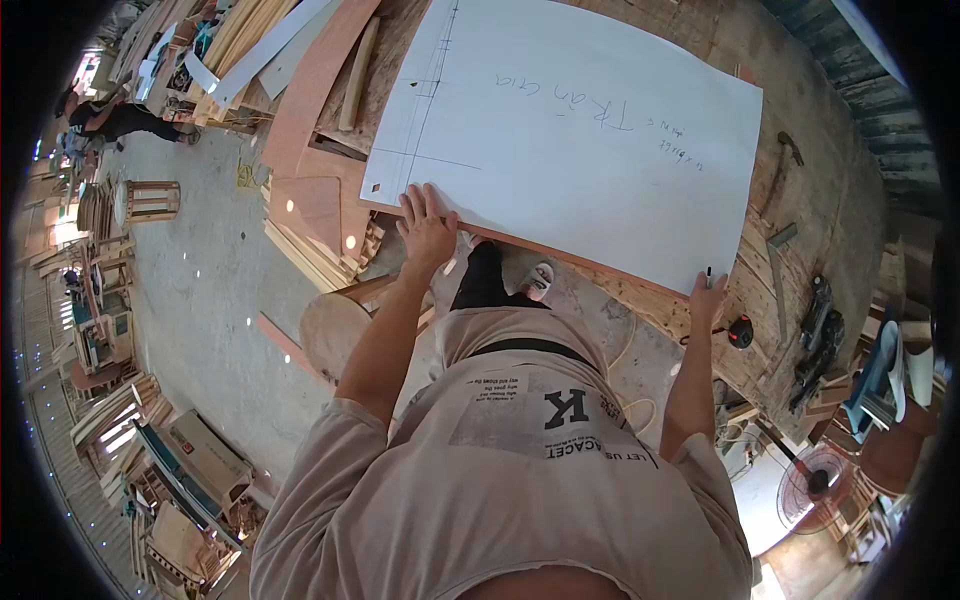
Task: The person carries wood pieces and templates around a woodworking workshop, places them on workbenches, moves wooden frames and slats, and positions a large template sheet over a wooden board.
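Observation:
A large white board (570, 130) with handwriting and ruled pencil lines lies on the wooden workbench (650, 305), its near edge brown. My left hand (427, 228) rests at the board's near left edge, fingers spread over the white face. At the near right corner, my right hand (707, 298) grips the board's edge, fingertips on top. A small dark mark or object shows by those fingertips; I cannot tell which. Close to the right hand sits a black and orange tape measure (740, 332).
A hammer (790, 150), a square (777, 262) and black power tools (820, 320) lie right of the board. Wooden panels (312, 130) and strips lean at left. A round wooden piece (335, 335) stands below my left arm. A fan (818, 482) is lower right; another person (115, 118) is far left.

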The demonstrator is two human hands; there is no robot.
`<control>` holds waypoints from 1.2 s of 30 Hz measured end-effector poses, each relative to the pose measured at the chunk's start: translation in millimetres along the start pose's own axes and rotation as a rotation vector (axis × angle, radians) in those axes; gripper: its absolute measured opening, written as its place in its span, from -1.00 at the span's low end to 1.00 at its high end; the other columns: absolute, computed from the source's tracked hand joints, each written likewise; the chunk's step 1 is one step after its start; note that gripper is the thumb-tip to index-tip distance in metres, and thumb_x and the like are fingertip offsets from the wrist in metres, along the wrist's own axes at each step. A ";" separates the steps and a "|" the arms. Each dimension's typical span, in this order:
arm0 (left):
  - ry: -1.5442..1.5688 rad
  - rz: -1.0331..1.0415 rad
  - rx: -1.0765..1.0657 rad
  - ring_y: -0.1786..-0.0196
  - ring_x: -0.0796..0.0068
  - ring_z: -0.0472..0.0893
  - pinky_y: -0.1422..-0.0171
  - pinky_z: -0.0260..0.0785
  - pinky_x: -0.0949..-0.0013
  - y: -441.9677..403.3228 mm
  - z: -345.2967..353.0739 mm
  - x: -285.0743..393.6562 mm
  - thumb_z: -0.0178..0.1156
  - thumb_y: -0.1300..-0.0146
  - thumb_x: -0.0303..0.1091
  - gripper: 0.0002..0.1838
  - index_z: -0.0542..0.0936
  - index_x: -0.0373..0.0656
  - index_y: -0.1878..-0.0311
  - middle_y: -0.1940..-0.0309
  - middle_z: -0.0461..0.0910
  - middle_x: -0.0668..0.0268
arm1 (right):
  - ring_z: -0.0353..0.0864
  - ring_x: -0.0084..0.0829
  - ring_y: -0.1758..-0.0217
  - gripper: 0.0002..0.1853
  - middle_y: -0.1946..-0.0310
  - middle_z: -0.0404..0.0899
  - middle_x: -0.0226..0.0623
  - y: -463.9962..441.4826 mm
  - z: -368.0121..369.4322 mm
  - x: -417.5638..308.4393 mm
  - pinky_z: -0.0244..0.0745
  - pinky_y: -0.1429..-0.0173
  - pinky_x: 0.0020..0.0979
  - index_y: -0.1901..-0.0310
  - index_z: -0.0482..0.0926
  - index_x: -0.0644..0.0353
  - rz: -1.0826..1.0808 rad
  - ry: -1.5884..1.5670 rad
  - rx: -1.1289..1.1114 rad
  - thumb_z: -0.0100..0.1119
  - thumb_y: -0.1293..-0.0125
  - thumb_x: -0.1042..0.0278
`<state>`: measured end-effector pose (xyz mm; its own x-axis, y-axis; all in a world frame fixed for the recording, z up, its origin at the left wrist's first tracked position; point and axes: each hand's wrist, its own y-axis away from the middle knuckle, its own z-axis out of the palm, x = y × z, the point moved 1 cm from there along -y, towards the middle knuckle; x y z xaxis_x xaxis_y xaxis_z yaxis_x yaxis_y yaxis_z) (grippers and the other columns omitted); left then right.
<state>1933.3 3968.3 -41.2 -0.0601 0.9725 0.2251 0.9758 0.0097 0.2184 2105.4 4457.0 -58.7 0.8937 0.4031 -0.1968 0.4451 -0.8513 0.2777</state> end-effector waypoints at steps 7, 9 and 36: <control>0.008 0.003 0.018 -0.43 -0.04 -0.22 -0.30 -0.15 -0.29 -0.8 0.0 0.3 -0.02 -0.19 -0.03 -0.22 -0.06 -0.14 -0.38 -0.39 -0.19 0.00 | 0.33 -0.03 -0.16 -0.23 -0.13 0.30 0.08 2.0 -3.2 -2.5 0.26 -0.17 -0.11 -0.33 0.04 0.11 0.011 0.015 -0.010 -0.05 -0.16 -0.11; 0.012 0.003 0.024 -0.43 -0.05 -0.21 -0.30 -0.15 -0.29 -1.1 0.1 1.6 -0.01 -0.18 -0.02 -0.22 -0.05 -0.13 -0.38 -0.39 -0.17 0.00 | 0.34 -0.03 -0.15 -0.24 -0.13 0.31 0.06 -2.3 1.0 2.0 0.27 -0.17 -0.10 -0.33 0.05 0.11 0.003 0.003 0.016 -0.04 -0.17 -0.10; 0.716 0.809 -0.755 0.25 0.34 0.49 0.18 0.32 0.34 108.6 -154.6 108.4 0.15 -0.19 -0.20 -0.76 0.56 -0.21 0.39 0.38 0.50 0.23 | 0.34 -0.02 -0.16 -0.25 -0.12 0.33 0.05 -0.3 0.5 -6.0 0.28 -0.16 -0.11 -0.31 0.09 0.13 -0.002 -0.020 0.017 -0.01 -0.15 -0.08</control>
<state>2000.3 4038.8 153.7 0.1563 0.3021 0.9404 0.4458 -0.8712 0.2058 2099.8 4454.7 -58.1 0.8913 0.3983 -0.2166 0.4460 -0.8561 0.2610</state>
